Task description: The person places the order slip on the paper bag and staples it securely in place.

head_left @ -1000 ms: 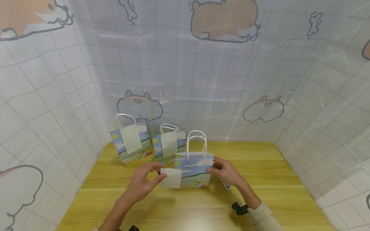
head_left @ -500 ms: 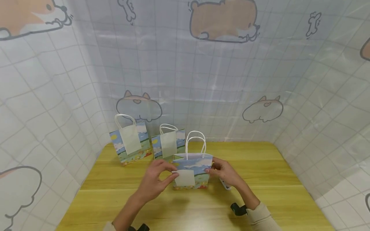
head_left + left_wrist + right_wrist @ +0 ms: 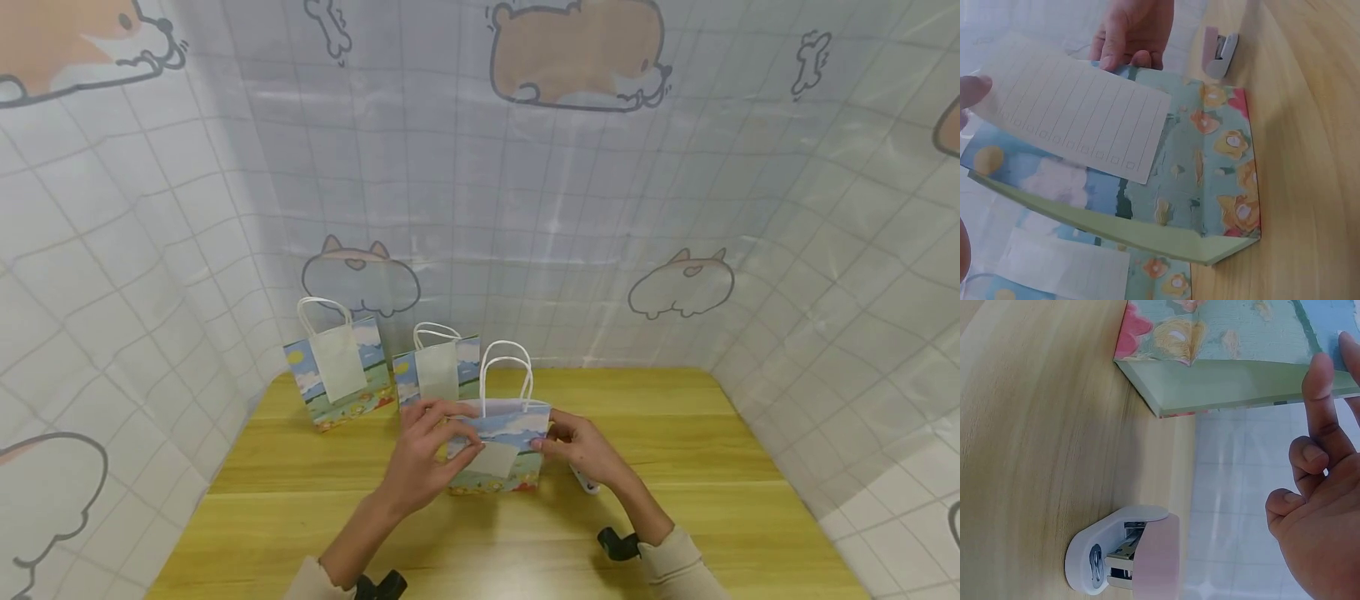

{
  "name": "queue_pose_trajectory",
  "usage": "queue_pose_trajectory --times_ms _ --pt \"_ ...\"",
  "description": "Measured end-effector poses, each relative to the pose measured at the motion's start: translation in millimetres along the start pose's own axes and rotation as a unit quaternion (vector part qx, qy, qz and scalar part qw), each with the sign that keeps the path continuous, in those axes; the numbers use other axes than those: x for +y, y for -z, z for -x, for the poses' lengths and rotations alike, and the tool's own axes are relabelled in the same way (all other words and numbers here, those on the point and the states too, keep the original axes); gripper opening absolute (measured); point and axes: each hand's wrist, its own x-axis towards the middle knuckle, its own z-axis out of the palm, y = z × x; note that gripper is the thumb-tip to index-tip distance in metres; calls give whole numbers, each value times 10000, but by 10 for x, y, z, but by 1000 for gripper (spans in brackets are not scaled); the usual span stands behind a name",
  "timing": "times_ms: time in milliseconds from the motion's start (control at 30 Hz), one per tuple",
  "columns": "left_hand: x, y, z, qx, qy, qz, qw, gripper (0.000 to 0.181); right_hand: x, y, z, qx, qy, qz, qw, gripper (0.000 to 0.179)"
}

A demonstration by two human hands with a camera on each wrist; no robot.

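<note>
My left hand [image 3: 431,458] pinches a white paper slip [image 3: 495,459] by one end, in front of a small paper gift bag [image 3: 513,427]. Ruled lines and a column of little boxes mark the slip [image 3: 1085,112] in the left wrist view. The bag stands upright, printed with sky, meadow and flowers, its white handles up. At the bag's right edge my right hand [image 3: 581,450] grips the side, thumb on the front and fingers behind. Near that hand lies a pink and white stapler [image 3: 1147,550], mostly hidden in the head view.
Two similar bags, a left bag [image 3: 378,387] and a middle bag [image 3: 468,367], stand at the back left, each with a white slip on its front. All stand on a wooden table [image 3: 660,492]. A patterned curtain [image 3: 585,208] surrounds the table.
My left hand has moved right with the slip, from beside the bag's left edge to across its front, and the slip now tilts. The right hand and bag have stayed nearly still.
</note>
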Motion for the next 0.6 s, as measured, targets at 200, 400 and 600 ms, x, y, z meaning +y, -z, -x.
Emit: queue_pose_trajectory --times_ms 200,400,600 --pt "-58 -74 -33 59 509 -265 9983 11 -18 10 8 -93 53 -27 9999 37" --pt "-111 -153 -18 -48 998 -51 9950 19 16 -5 -3 -69 91 -44 9999 40" --pt "-143 -193 -14 29 1065 83 9943 20 28 -20 -2 36 131 118 9998 32"
